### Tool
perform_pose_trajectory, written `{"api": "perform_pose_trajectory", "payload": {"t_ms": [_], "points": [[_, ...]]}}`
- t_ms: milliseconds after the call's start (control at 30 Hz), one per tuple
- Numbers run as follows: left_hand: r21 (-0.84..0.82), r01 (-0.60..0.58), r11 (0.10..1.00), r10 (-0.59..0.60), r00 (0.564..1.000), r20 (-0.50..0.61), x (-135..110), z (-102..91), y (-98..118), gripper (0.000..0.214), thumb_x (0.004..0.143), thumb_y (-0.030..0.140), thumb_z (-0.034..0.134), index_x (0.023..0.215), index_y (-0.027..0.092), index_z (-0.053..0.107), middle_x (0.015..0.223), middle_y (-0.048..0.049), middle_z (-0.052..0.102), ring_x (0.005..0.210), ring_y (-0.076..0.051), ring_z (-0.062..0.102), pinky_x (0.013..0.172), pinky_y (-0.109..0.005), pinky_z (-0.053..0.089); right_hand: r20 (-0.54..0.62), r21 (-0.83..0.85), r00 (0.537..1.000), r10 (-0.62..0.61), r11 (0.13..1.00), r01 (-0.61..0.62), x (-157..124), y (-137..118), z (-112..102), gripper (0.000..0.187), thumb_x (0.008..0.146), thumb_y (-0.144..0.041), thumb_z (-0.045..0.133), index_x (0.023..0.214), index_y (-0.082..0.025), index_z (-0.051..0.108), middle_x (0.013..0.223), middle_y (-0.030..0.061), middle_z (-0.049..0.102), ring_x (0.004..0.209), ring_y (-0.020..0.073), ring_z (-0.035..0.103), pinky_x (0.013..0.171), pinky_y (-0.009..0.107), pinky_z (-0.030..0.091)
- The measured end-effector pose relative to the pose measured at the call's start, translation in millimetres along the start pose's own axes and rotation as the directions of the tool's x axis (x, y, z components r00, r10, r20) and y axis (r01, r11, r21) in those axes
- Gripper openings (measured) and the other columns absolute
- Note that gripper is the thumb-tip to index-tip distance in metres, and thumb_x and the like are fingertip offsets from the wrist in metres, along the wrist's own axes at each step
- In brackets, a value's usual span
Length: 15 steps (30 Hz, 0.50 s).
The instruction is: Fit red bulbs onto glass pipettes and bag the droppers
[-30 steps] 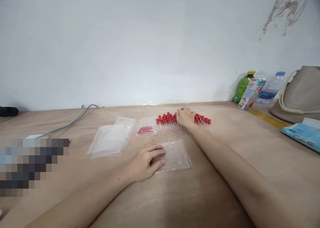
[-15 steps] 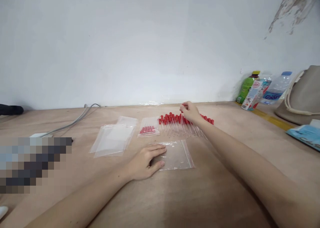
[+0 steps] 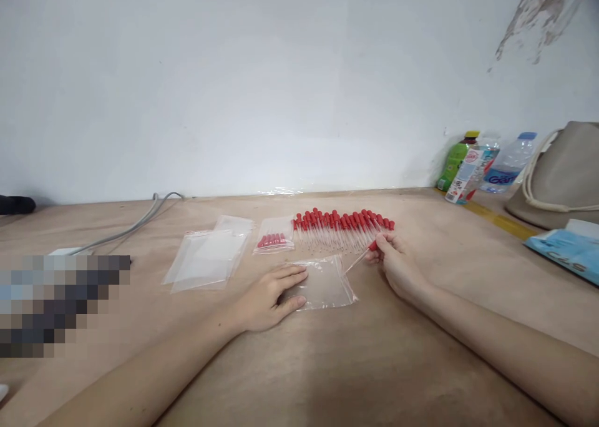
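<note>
With fingers stretched out, my left hand (image 3: 276, 296) lies on the closed end of a clear zip bag (image 3: 325, 283) flat on the table. My right hand (image 3: 395, 261) pinches a dropper (image 3: 372, 246) by its red bulb. Its thin clear tube points down and left, with the tip at the bag's zip edge; whether it is inside the mouth I cannot tell. Behind the bag lies a row of red-bulbed droppers (image 3: 341, 224), tubes toward me. To the row's left is a zip bag (image 3: 274, 235) holding several droppers, red bulbs near its zip.
Flat clear bags (image 3: 208, 255) lie stacked at the left, near a grey cable (image 3: 135, 227). At the right stand bottles (image 3: 456, 161), a carton (image 3: 463, 176), a beige bag (image 3: 556, 171) and a blue packet (image 3: 564, 252). A white wall (image 3: 281, 90) rises behind the table.
My right hand has come from above the dropper row toward me, bringing one dropper to the zip edge of the bag. My left hand stays on the bag.
</note>
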<state>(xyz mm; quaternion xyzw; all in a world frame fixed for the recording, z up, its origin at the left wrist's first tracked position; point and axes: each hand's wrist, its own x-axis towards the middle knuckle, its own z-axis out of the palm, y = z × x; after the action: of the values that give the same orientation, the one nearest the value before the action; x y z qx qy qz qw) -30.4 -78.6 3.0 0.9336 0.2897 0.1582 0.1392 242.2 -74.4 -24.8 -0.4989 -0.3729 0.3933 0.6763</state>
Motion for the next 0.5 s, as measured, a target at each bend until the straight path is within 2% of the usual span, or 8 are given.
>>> {"api": "perform_pose_trajectory", "payload": {"t_ms": [200, 300, 400, 500], "points": [[0.022, 0.003, 1.0, -0.003, 1.0, 0.01, -0.5, 1.0, -1.2, 0.046, 0.086, 0.04, 0.043, 0.128, 0.023, 0.04, 0.133, -0.007, 0.042, 0.123, -0.021, 0.037, 0.102, -0.042, 0.031, -0.01, -0.035, 0.999, -0.053, 0.998, 0.053, 3.5, -1.1, -5.8, 0.029, 0.071, -0.045, 0.058, 0.08, -0.021, 0.044, 0.064, -0.0049, 0.054, 0.047, 0.0061, 0.05, 0.046, 0.019, 0.041], [0.034, 0.012, 0.999, -0.012, 1.0, 0.015, -0.5, 1.5, -1.5, 0.046, 0.086, 0.04, 0.042, 0.129, 0.023, 0.04, 0.133, -0.0068, 0.041, 0.124, -0.021, 0.036, 0.103, -0.042, 0.031, 0.001, -0.011, 1.0, -0.019, 1.0, 0.019, 2.5, -1.0, -6.0, 0.027, 0.072, -0.043, 0.058, 0.08, -0.022, 0.043, 0.063, -0.0052, 0.054, 0.047, 0.0063, 0.051, 0.047, 0.019, 0.042], [0.036, 0.012, 0.999, -0.013, 1.0, 0.013, -0.1, 1.5, -0.6, 0.046, 0.086, 0.041, 0.042, 0.129, 0.023, 0.039, 0.133, -0.0065, 0.042, 0.123, -0.021, 0.037, 0.103, -0.042, 0.03, 0.077, 0.06, 0.994, 0.082, 0.994, -0.087, -5.6, -2.0, -1.4, 0.029, 0.07, -0.04, 0.061, 0.081, -0.022, 0.042, 0.065, -0.0042, 0.056, 0.052, 0.009, 0.056, 0.051, 0.022, 0.045], [0.02, 0.017, 1.0, -0.018, 1.0, 0.004, 0.2, 0.6, 1.1, 0.049, 0.086, 0.041, 0.042, 0.131, 0.023, 0.036, 0.133, -0.0064, 0.042, 0.123, -0.021, 0.037, 0.102, -0.042, 0.031, 0.227, 0.076, 0.96, 0.162, 0.98, -0.183, -16.8, -5.0, 2.2, 0.031, 0.069, -0.038, 0.064, 0.083, -0.022, 0.041, 0.073, -0.0016, 0.06, 0.063, 0.0121, 0.06, 0.062, 0.027, 0.048]]}}
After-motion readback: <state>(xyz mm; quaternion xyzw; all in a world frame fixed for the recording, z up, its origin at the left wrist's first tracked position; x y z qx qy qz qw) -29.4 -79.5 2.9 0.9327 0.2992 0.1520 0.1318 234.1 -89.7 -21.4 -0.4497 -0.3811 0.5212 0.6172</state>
